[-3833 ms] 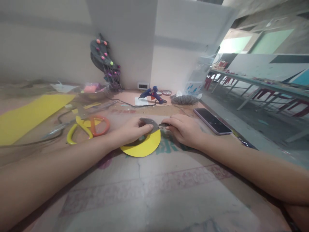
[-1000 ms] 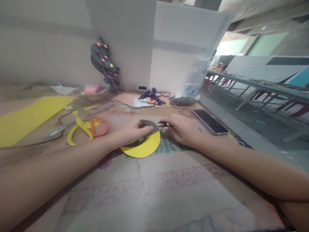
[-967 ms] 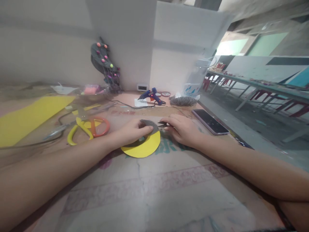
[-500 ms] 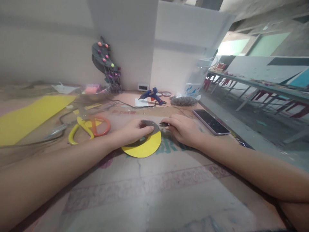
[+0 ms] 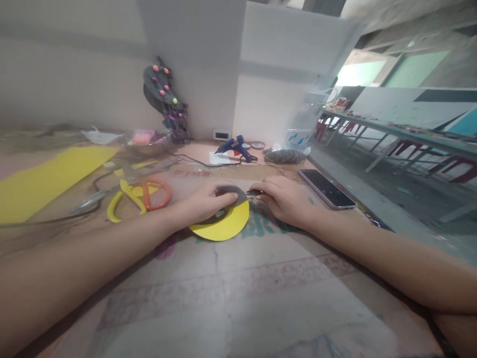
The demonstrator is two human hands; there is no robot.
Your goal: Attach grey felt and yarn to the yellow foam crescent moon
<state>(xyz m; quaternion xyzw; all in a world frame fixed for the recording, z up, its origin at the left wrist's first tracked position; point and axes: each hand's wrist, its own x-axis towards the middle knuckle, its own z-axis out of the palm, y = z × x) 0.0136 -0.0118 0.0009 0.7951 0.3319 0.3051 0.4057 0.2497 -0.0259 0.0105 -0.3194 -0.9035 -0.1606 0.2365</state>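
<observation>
A yellow disc (image 5: pixel 228 227) lies on the table covering in front of me. Over its upper part sits a dark grey curved piece (image 5: pixel 240 194), which looks like felt cut to a crescent. My left hand (image 5: pixel 213 201) grips the grey piece against the disc, thumb on top and the other fingers mostly hidden. Just to the right, my right hand (image 5: pixel 280 199) pinches a small dark pointed tool (image 5: pixel 254 192). The tool's tip points left at the disc's edge, and its exact kind is hidden by my fingers.
Scissors with yellow and orange handles (image 5: pixel 156 194) lie left of my left hand. Yellow sheet (image 5: pixel 55 179) is farther left. Behind are a blue glue gun (image 5: pixel 235 147), grey yarn (image 5: pixel 285 155) and a decorated grey crescent (image 5: pixel 158 89). A phone (image 5: pixel 327 189) rests right.
Almost nothing differs. The view has shifted very slightly, and both hands keep the same hold beside the yellow disc.
</observation>
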